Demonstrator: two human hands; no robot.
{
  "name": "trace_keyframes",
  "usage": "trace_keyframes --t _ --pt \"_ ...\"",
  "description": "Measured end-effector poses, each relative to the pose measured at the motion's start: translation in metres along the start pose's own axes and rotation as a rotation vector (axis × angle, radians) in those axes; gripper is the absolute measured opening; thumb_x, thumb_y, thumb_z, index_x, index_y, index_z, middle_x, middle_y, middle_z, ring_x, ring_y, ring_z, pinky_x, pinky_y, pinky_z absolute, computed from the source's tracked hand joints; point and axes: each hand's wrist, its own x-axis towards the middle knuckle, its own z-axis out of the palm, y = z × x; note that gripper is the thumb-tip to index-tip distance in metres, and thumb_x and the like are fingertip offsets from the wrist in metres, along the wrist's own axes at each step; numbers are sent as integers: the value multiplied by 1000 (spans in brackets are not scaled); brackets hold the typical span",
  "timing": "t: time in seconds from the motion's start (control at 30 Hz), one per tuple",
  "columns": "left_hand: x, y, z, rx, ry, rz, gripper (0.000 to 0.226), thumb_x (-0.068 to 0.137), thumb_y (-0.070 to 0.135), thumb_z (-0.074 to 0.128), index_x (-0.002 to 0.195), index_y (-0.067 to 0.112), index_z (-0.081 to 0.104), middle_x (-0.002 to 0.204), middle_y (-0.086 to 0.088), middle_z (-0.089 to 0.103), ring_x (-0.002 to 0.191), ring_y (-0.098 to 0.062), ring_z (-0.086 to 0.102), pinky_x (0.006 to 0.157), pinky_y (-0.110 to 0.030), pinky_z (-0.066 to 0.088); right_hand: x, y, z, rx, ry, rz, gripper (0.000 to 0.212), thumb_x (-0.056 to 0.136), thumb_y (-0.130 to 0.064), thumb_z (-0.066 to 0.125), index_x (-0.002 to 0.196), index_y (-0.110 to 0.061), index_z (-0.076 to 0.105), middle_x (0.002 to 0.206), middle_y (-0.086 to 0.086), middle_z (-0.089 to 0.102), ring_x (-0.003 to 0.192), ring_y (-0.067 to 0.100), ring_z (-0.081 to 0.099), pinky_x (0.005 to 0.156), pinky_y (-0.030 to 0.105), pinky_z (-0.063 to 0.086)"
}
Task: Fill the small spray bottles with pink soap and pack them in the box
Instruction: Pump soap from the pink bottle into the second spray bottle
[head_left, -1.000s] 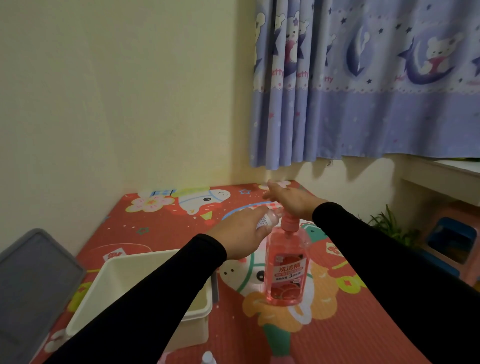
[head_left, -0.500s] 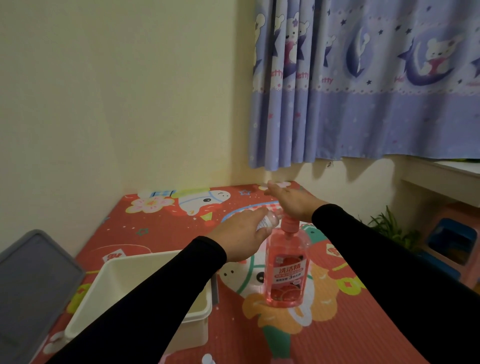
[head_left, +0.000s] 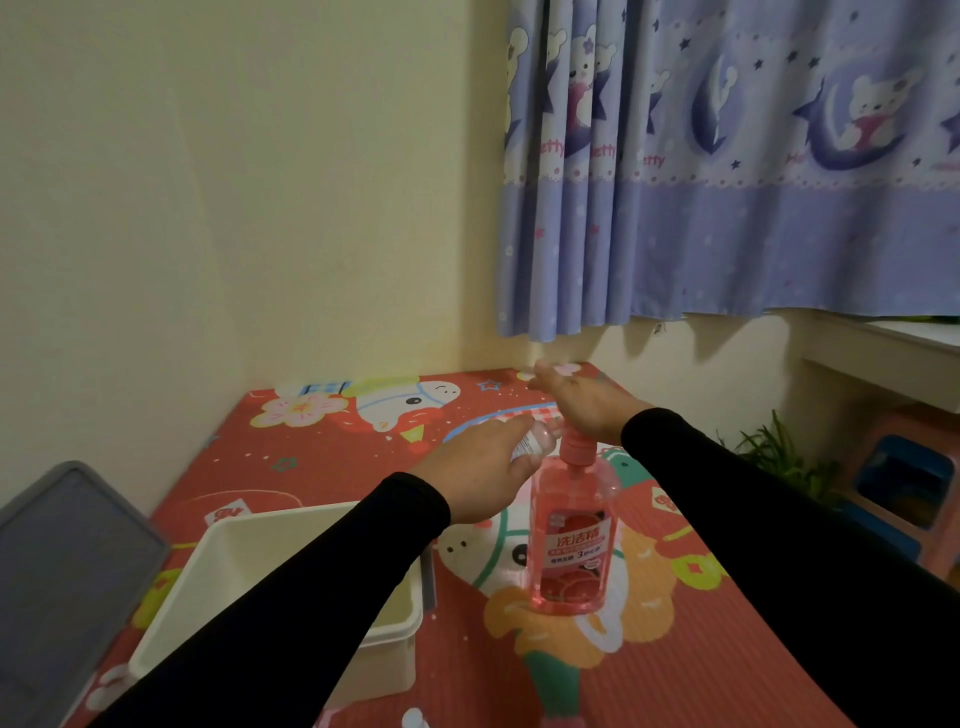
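A tall pink soap bottle (head_left: 571, 540) with a pump stands upright on the red patterned table (head_left: 322, 457). My right hand (head_left: 582, 402) lies flat on the pump head, fingers stretched out. My left hand (head_left: 483, 475) grips a small clear spray bottle (head_left: 537, 439) and holds its mouth against the pump's spout. The white box (head_left: 322, 525) stands at the near left, partly hidden by my left sleeve. The tip of another small bottle (head_left: 413, 718) shows at the bottom edge.
A grey lid (head_left: 67, 561) leans at the far left beside the box. The wall closes the table's left and far sides; a purple curtain (head_left: 727, 182) hangs behind. A green plant (head_left: 779, 457) and a pink stool (head_left: 904, 488) stand to the right, below table level.
Both hands and the soap bottle keep their places. The view has tilted up slightly, so the small bottle at the bottom edge sits lower in frame.
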Motion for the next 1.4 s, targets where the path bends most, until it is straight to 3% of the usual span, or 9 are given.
trace_keyframes --t 0.1,0.3,0.6,0.8,0.97,1.07,1.13,1.4 --pt "1 0 -2 4 -7 -7 43 103 41 35 140 17 38 137 -9 50 121 -25 48 85 -26 32 0 -2 -2 -56 -20 18 53 105 -39 15 149 -14 32 157 7 29 144 20 27 113 27 17" --pt "3 3 -12 5 22 -15 44 102 43 36 140 20 39 138 -7 50 121 -24 49 84 -26 32 8 -2 -12 -110 8 -53 73 97 -61 11 145 -14 41 153 8 37 142 22 33 118 39 22" --pt "2 -1 -1 -13 -3 -2 39 103 42 35 135 21 41 132 -5 53 114 -22 51 82 -27 33 5 0 0 -97 -25 -45 60 104 -45 12 145 -13 41 154 7 35 142 19 31 115 30 17" --pt "3 3 -13 -8 17 -10 41 102 41 38 139 21 39 138 -5 50 120 -23 49 86 -28 34 10 -2 -11 -42 1 11 90 81 -79 10 143 -24 45 152 3 39 141 20 34 118 44 21" --pt "4 0 -7 2 28 3 41 102 41 38 139 22 39 138 -4 51 121 -23 49 86 -28 35 10 1 -5 -20 -1 -7 86 86 -75 11 141 -20 48 149 6 43 139 20 38 118 41 23" --pt "2 -4 2 -16 8 -2 44 102 40 37 141 20 37 141 -4 49 125 -23 47 89 -28 34 6 5 1 -24 -42 -34 65 101 -54 12 141 -18 49 149 1 43 140 17 35 114 31 19" --pt "2 -4 3 -16 2 -7 43 102 39 37 141 19 37 140 -5 49 123 -23 47 86 -26 34 5 5 0 -32 -60 -32 63 102 -52 11 141 -19 47 151 0 41 140 17 34 113 30 19" --pt "3 -1 -9 -31 26 0 44 102 42 38 142 23 36 139 -5 49 122 -23 49 85 -27 33 10 -1 -11 -35 1 -25 80 91 -71 11 143 -21 44 151 5 40 141 21 34 119 43 21"
